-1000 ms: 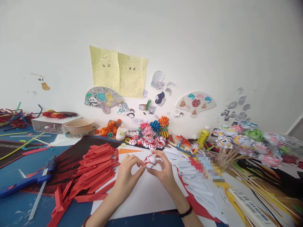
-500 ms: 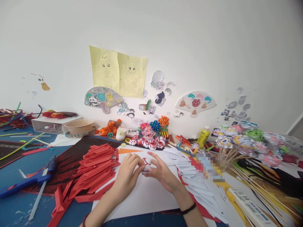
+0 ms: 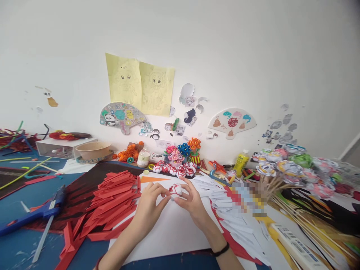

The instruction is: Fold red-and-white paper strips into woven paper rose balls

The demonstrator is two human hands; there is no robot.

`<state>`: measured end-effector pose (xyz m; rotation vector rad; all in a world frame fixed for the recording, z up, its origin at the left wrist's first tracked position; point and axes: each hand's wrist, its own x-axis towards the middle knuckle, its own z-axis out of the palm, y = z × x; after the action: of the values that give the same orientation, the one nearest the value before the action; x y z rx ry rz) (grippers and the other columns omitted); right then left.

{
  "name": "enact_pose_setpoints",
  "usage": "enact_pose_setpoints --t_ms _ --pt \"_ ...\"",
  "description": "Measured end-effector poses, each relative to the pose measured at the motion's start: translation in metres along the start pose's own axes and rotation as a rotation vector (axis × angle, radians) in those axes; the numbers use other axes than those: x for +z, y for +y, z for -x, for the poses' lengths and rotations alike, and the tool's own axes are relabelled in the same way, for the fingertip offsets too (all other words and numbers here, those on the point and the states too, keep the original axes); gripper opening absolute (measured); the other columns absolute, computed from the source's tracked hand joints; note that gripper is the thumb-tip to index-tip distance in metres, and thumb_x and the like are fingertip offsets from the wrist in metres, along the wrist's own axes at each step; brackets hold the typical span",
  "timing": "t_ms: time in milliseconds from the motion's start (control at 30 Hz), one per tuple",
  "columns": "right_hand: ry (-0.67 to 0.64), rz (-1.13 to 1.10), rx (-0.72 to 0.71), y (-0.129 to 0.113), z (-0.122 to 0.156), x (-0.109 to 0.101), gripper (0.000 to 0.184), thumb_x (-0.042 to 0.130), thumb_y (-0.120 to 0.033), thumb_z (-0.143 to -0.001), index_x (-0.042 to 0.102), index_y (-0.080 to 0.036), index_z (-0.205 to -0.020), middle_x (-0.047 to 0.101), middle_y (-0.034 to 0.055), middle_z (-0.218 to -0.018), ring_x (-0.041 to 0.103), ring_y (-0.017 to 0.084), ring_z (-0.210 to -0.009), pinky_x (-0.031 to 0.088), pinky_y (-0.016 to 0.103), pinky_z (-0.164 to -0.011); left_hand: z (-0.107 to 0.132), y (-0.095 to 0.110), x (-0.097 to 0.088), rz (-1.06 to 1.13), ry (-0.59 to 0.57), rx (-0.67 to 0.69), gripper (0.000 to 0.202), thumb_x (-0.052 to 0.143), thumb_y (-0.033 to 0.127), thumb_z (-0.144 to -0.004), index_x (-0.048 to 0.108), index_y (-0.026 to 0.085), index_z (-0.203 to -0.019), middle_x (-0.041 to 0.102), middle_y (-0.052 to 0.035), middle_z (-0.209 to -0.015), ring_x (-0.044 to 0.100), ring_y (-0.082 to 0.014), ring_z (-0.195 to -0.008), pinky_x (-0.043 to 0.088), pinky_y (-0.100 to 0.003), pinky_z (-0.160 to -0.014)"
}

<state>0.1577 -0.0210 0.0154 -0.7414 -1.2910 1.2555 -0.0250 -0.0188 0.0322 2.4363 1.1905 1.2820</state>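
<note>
Both my hands meet over a white sheet [image 3: 174, 232] in the middle of the table. My left hand [image 3: 150, 204] and my right hand [image 3: 191, 200] pinch a small red and white folded paper ball [image 3: 176, 189] between their fingertips, held just above the sheet. A pile of folded red paper strips [image 3: 115, 198] lies to the left of my left hand. A pile of folded white paper strips [image 3: 225, 204] lies to the right of my right hand. A row of finished red and white paper balls [image 3: 176, 170] sits behind my hands.
A blue glue gun [image 3: 36, 213] lies at the left. A bowl [image 3: 92, 149], a small jar [image 3: 143, 158], a yellow glue bottle [image 3: 241, 162] and paper flowers in a pot [image 3: 184, 150] stand by the wall. Paper flowers on sticks [image 3: 292, 168] fill the right side.
My hands turned the paper ball, dipped it toward the sheet half a second ago, then raised it again; my right fingers closed back around it.
</note>
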Motion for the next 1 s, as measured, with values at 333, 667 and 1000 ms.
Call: enact_pose_setpoints --t_ms 333,667,1000 --pt "0.201 0.295 -0.175 0.009 0.002 0.010 0.063 0.080 -0.031 -0.068 0.052 -0.028 -0.124 0.057 0.0057 -0.110 0.066 0.020 -0.085 0.057 0.033 -0.073 0.009 0.008 0.007 -0.408 0.176 0.101 0.014 0.052 0.021 -0.091 0.062 0.019 -0.082 0.065 -0.0035 -0.079 0.051 -0.0206 -0.077 0.031 -0.034 -0.069" --pt "0.195 0.163 -0.188 0.005 0.006 0.016 0.064 0.080 -0.032 -0.070 0.048 -0.029 -0.126 0.055 0.0029 -0.103 0.066 0.020 -0.087 0.056 0.032 -0.078 0.011 0.014 0.009 -0.165 0.297 0.038 0.010 0.054 0.023 -0.090 0.063 0.021 -0.085 0.066 -0.0037 -0.083 0.054 -0.0200 -0.077 0.036 -0.032 -0.070" --pt "0.015 0.045 -0.228 -0.003 0.006 0.008 0.062 0.076 -0.035 -0.076 0.044 -0.028 -0.129 0.055 0.0068 -0.112 0.063 0.024 -0.098 0.051 0.037 -0.086 0.000 0.014 -0.001 0.540 -0.018 -0.339 0.029 0.056 0.043 -0.087 0.064 0.017 -0.079 0.058 -0.0015 -0.075 0.043 -0.0139 -0.068 0.035 -0.025 -0.063"
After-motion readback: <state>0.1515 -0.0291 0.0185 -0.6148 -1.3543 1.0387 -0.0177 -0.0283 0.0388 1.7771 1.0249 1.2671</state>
